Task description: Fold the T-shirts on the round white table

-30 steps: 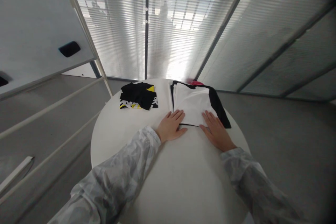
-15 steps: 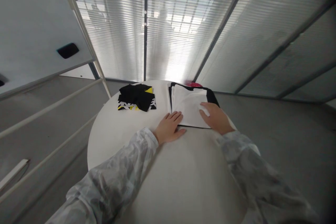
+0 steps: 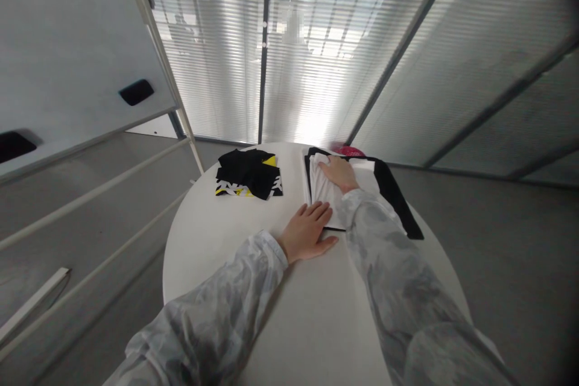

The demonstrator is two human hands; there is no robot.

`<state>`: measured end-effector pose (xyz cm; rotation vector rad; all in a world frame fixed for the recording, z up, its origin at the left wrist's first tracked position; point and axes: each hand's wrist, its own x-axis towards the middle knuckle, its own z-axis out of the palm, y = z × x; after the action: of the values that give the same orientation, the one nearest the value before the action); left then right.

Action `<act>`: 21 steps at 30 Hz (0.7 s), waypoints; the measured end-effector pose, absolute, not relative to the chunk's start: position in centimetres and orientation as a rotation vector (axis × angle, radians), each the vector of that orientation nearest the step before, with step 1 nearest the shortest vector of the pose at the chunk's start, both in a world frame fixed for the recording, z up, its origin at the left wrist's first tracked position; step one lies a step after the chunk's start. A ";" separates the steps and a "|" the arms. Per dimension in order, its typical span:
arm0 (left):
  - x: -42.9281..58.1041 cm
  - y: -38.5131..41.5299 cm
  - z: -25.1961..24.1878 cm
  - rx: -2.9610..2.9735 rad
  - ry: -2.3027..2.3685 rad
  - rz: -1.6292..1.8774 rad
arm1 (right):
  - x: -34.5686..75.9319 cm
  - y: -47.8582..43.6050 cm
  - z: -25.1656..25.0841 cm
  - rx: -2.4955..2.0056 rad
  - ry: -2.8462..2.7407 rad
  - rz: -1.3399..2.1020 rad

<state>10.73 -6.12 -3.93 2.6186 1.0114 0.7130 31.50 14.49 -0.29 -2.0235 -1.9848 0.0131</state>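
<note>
A folded white and black garment [image 3: 384, 178] lies on the far right part of a round white table [image 3: 217, 235]. My left hand [image 3: 310, 231] rests flat and open at the garment's near left corner, fingers on its edge. My right hand [image 3: 338, 172] is stretched across the garment to its far left part and lies flat on the white cloth, fingers spread. Both arms wear pale grey patterned sleeves.
A second folded garment, black with yellow and white print [image 3: 248, 175], lies at the table's far left. Something pink [image 3: 349, 151] peeks out behind the white garment. A whiteboard on a stand [image 3: 72, 54] is at the left; glass walls with blinds lie beyond.
My right hand has slid from the garment's near right corner up and leftward across the white cloth to its far left part. My left hand has stayed put.
</note>
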 end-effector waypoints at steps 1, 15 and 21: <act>10.7 -6.1 -3.9 2.620 1.010 0.712 | 31.3 14.8 -0.1 -2.009 -1.962 -0.041; 10.5 -6.0 -3.7 2.685 1.029 0.682 | 28.3 17.7 -0.6 -1.452 -2.040 0.182; 10.3 -6.0 -3.8 2.654 1.022 0.696 | 32.7 15.3 -1.3 -1.337 -2.102 0.253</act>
<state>10.34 -6.01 -3.84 2.6542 1.0225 0.6964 32.71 15.28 -1.26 -1.3370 -2.1016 0.2525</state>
